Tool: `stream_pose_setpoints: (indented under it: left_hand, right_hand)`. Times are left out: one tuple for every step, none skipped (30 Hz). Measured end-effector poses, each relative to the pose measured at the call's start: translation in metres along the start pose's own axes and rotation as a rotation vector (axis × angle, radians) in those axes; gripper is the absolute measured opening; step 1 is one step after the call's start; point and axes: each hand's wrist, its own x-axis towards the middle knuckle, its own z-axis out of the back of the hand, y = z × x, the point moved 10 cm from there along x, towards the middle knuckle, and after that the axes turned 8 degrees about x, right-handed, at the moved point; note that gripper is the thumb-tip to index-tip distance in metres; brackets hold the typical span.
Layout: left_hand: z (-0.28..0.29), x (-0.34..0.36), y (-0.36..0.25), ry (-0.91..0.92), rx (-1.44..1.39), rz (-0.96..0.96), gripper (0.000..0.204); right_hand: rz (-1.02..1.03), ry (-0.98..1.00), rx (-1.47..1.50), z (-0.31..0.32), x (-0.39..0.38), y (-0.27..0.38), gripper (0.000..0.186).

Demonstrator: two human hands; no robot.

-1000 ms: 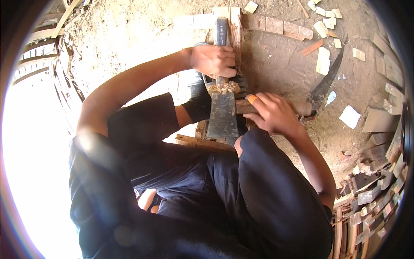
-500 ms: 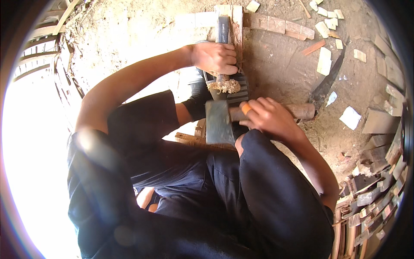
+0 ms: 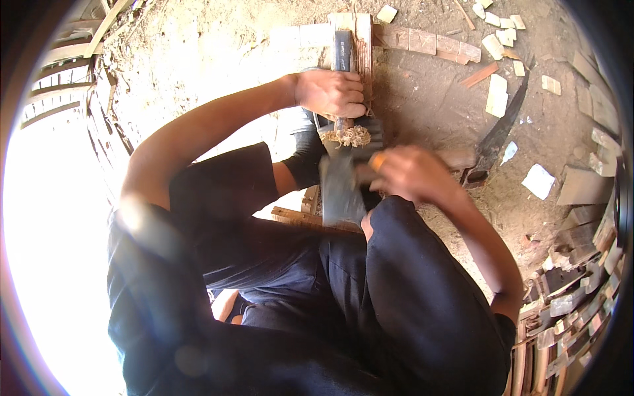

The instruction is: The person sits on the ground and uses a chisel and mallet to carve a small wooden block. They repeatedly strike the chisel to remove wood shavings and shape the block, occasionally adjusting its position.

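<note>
My left hand [image 3: 333, 92] is closed around a chisel [image 3: 343, 49]. Its dark blade points away from me, over a wooden beam [image 3: 361, 39]. The chisel's butt end [image 3: 348, 136] is splayed into pale frayed fibres and faces me. Gripped in my right hand [image 3: 411, 173], which is smeared by motion and wears an orange band on a finger, is a hatchet [image 3: 340, 195]. The broad grey hatchet head sits just below the frayed butt; I cannot tell whether they touch. The hatchet's thick wooden handle [image 3: 459, 158] sticks out to the right of my hand.
A row of reddish wooden blocks [image 3: 422, 43] extends right from the beam. Pale wood offcuts [image 3: 496, 96] lie scattered on the dirt floor, beside a long dark blade-like strip [image 3: 505, 129]. Stacked wood pieces [image 3: 568, 303] fill the right edge. My bent knees [image 3: 396, 218] flank the work.
My right hand and the hatchet have swung slightly, the handle's far end shifting left and up, and both are more blurred. My left hand keeps its hold on the chisel.
</note>
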Motion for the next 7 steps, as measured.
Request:
stream_pose_setpoints:
  left_hand:
    - [0.001, -0.001, 0.000, 0.005, 0.009, 0.017, 0.021]
    - [0.003, -0.003, 0.001, 0.011, 0.017, 0.035, 0.020]
    - [0.004, -0.005, 0.001, 0.016, 0.026, 0.053, 0.020]
    - [0.004, -0.004, 0.000, 0.039, 0.010, 0.049, 0.020]
    - [0.007, -0.003, 0.001, 0.032, 0.015, 0.048, 0.020]
    - [0.008, -0.001, 0.003, 0.026, 0.019, 0.048, 0.021]
    - [0.007, 0.002, 0.002, 0.006, 0.012, 0.039, 0.021]
  right_hand:
    - [-0.064, -0.153, 0.020, 0.021, -0.002, -0.013, 0.041]
    - [-0.096, -0.199, 0.035, 0.018, -0.003, -0.007, 0.042]
    - [-0.128, -0.245, 0.051, 0.015, -0.005, 0.000, 0.044]
    - [-0.123, -0.224, 0.045, 0.013, -0.005, 0.004, 0.045]
    - [-0.117, -0.204, 0.040, 0.012, -0.003, 0.006, 0.046]
    - [-0.110, -0.183, 0.035, 0.014, 0.000, 0.008, 0.047]
    - [-0.119, -0.183, 0.036, 0.014, -0.002, 0.009, 0.047]
